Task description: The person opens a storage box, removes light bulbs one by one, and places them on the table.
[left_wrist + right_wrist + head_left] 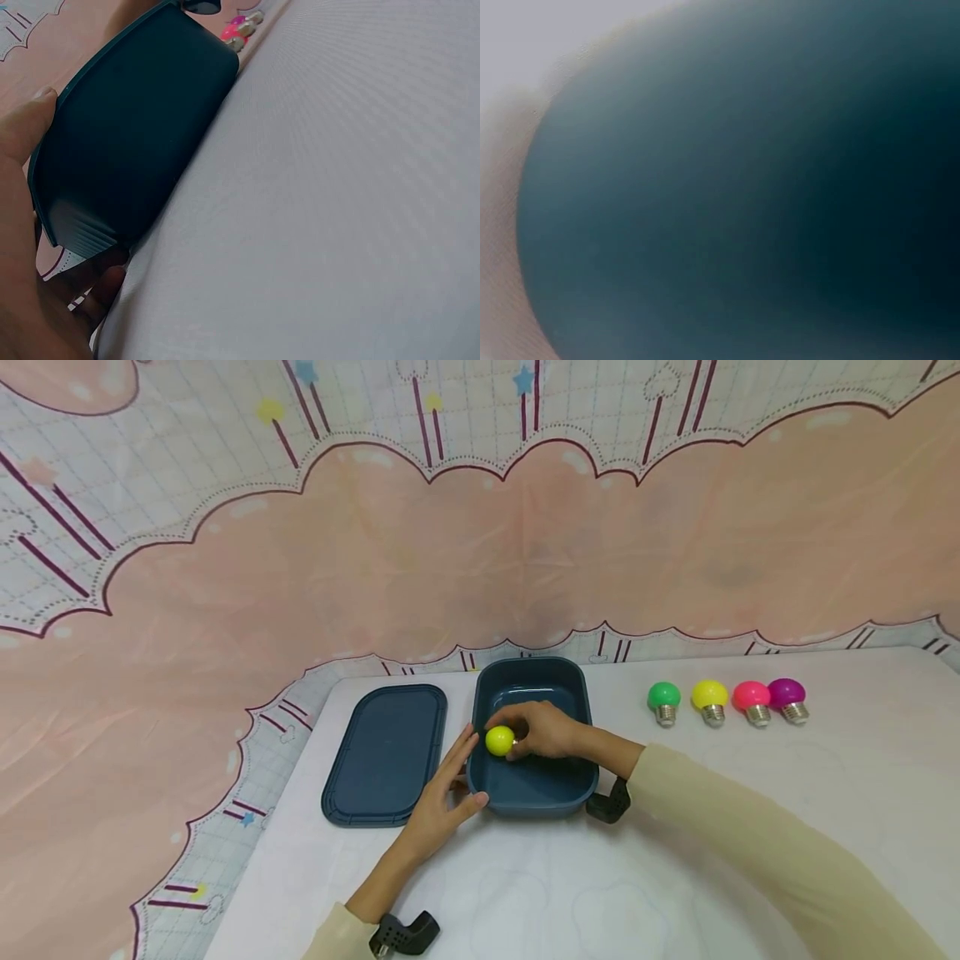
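Note:
In the head view my right hand [546,729] reaches into a dark blue box [536,795] and pinches a yellow light bulb [500,741] by its base. The bulb is tilted, its round end toward the box's left wall. My left hand [437,810] holds the box at its near left corner, thumb at the front, other fingers along the left side. The left wrist view shows the thumb [37,124] at the rim and bent fingers low by the corner. Only blurred, close blue plastic [667,187] of the box fills most of the right wrist view.
A flat dark blue lid [386,756] lies left of the box on the white table [525,877]. To the right stand a green bulb [664,695], a yellow bulb [709,695], a pink bulb [751,695] and a purple bulb [787,692]. A patterned cloth [465,560] hangs behind.

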`<state>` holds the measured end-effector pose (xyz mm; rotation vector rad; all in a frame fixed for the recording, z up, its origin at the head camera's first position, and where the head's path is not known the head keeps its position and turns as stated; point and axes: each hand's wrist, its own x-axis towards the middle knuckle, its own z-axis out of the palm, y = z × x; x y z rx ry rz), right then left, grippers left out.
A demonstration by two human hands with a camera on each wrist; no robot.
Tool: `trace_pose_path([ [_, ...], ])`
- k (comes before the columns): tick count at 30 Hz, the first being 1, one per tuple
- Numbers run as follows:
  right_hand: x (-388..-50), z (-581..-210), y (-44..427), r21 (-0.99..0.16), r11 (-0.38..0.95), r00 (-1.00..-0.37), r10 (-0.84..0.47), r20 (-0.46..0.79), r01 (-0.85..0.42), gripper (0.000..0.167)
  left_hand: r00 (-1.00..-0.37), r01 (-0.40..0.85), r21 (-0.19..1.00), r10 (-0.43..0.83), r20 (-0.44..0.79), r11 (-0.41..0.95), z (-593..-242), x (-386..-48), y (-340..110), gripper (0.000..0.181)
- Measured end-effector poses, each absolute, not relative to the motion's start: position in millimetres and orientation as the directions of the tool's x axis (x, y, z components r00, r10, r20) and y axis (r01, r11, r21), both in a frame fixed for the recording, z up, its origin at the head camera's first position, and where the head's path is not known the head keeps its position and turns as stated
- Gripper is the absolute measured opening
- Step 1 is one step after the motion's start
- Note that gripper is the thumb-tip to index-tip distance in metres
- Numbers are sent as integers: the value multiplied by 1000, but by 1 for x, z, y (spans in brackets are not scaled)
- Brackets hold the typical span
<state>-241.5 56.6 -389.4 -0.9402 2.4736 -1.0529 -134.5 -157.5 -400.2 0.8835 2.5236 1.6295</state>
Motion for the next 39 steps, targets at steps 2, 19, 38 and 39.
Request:
trace_pose_path([
  [2, -241, -389, 58, -727, 505, -741, -671, 9, -465, 46, -842, 446, 843, 461, 280, 301, -401, -134, -158, 69],
  [19, -238, -361, 83, -744, 425, -745, -651, 145, -516, 48, -832, 469, 833, 464, 305, 293, -405, -136, -159, 70],
  [38, -226, -341, 159, -807, 484, -886, -454, 99, -338, 52, -831, 472, 832, 464, 308, 293, -405, -135, -159, 71],
  [39, -224, -342, 163, -810, 486, -893, -439, 97, -327, 53, -831, 472, 831, 464, 307, 294, -405, -135, -159, 71],
])
